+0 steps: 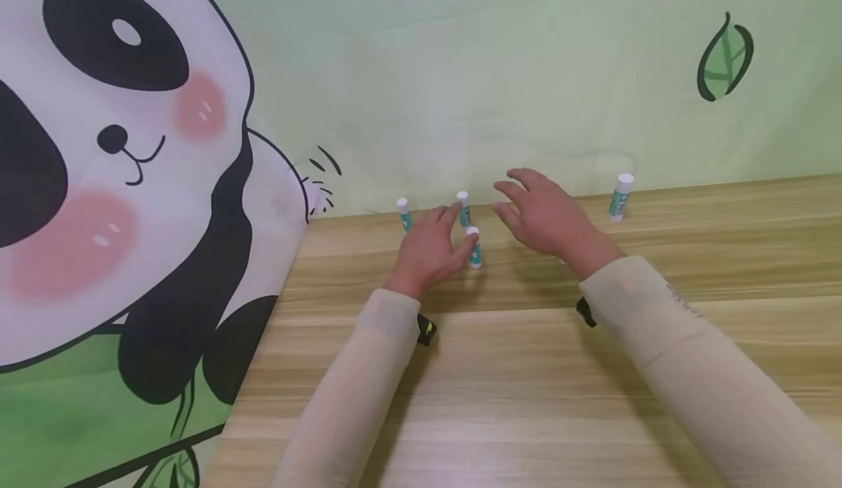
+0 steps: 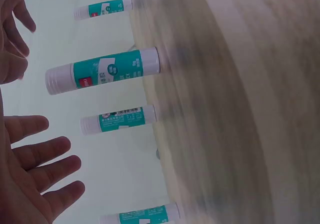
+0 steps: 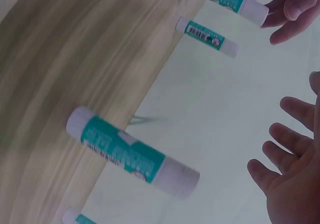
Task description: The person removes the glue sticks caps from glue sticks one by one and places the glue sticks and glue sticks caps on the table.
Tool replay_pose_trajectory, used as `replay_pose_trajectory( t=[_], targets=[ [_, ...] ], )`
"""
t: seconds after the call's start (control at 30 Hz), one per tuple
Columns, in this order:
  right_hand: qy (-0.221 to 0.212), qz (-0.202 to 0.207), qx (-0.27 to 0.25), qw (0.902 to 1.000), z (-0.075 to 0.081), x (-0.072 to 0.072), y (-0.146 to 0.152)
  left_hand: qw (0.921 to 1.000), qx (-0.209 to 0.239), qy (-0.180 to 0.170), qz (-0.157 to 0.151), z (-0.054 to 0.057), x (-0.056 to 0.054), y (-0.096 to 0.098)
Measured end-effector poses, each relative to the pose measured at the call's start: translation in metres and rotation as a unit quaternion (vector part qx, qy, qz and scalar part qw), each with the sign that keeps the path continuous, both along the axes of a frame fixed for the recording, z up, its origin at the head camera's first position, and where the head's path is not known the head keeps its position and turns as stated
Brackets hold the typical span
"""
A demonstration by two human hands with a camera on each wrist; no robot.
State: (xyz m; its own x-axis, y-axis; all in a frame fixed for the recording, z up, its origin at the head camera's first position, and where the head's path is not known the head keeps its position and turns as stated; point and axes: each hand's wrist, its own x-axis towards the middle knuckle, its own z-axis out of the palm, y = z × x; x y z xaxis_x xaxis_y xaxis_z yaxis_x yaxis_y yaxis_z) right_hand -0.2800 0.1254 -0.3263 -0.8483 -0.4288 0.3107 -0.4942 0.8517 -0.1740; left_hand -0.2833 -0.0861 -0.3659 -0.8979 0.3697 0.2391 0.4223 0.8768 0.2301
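Note:
Several white-capped glue sticks with teal labels stand upright on the wooden table. My left hand [image 1: 429, 250] hovers among three of them: one glue stick [image 1: 404, 213] at its left, a rear glue stick [image 1: 465, 214] beyond its fingertips, and a nearer glue stick [image 1: 475, 250] by its thumb. In the left wrist view, its fingers [image 2: 55, 169] are spread, apart from the glue stick [image 2: 107, 70]. My right hand [image 1: 546, 218] is raised with fingers extended, holding nothing. It mostly hides another glue stick [image 3: 132, 149], which appears large in the right wrist view.
Another glue stick [image 1: 620, 199] stands at the far right, near the table's back edge. A pale green backdrop [image 1: 421, 93] with a panda print [image 1: 171, 203] rises behind and left of the wooden table [image 1: 500, 400]. Both wrists carry small black devices.

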Motion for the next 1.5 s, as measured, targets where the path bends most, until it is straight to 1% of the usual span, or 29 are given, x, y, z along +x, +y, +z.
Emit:
replay_pose_trajectory(
  t=[0.2,0.27,0.37,0.47,0.57,0.67,0.77,0.93,1.03,1.13,1.2,1.3,1.37,1.5],
  targets=[
    [-0.032,-0.004,-0.024,0.9992,0.001,0.003,-0.004,0.9998,0.012,0.011,-0.015,-0.002,-0.004,0.006],
    [-0.037,-0.004,-0.028,0.9989,0.0,0.003,-0.005,0.9998,0.014,0.005,-0.017,-0.002,-0.005,0.007],
    [-0.039,-0.001,-0.027,0.9989,-0.002,0.002,-0.006,0.9997,0.016,0.002,-0.02,-0.002,-0.007,0.01],
    [-0.03,0.005,-0.026,0.9992,-0.004,0.0,-0.004,0.9996,0.015,0.005,-0.024,-0.002,-0.009,0.014],
    [-0.024,0.014,-0.031,0.9991,-0.007,-0.001,-0.002,0.9989,0.032,0.0,-0.034,-0.002,-0.011,0.019],
    [-0.023,0.019,-0.042,0.9987,-0.011,-0.002,-0.003,0.9968,0.065,-0.017,-0.044,-0.003,-0.013,0.023],
    [-0.031,0.021,-0.05,0.998,-0.015,-0.002,-0.006,0.9934,0.095,-0.046,-0.045,-0.005,-0.015,0.024],
    [-0.051,0.029,-0.058,0.9966,-0.019,-0.002,-0.018,0.9873,0.109,-0.114,-0.021,-0.006,-0.013,0.016],
    [-0.056,0.036,-0.063,0.9958,-0.022,-0.001,-0.027,0.9829,0.116,-0.143,-0.011,-0.006,-0.013,0.01],
    [-0.061,0.039,-0.071,0.9948,-0.026,0.001,-0.035,0.9781,0.134,-0.159,-0.005,-0.008,-0.012,0.005],
    [-0.065,0.042,-0.079,0.9939,-0.028,0.004,-0.04,0.975,0.149,-0.165,-0.006,-0.01,-0.011,0.003],
    [-0.066,0.043,-0.086,0.9932,-0.031,0.004,-0.043,0.9718,0.162,-0.171,-0.012,-0.012,-0.012,0.004],
    [-0.066,0.042,-0.089,0.9929,-0.034,0.004,-0.043,0.9718,0.161,-0.172,-0.015,-0.012,-0.014,0.005],
    [-0.057,0.038,-0.09,0.9936,-0.036,0.002,-0.043,0.9732,0.152,-0.172,-0.011,-0.011,-0.017,0.009]
  ],
)
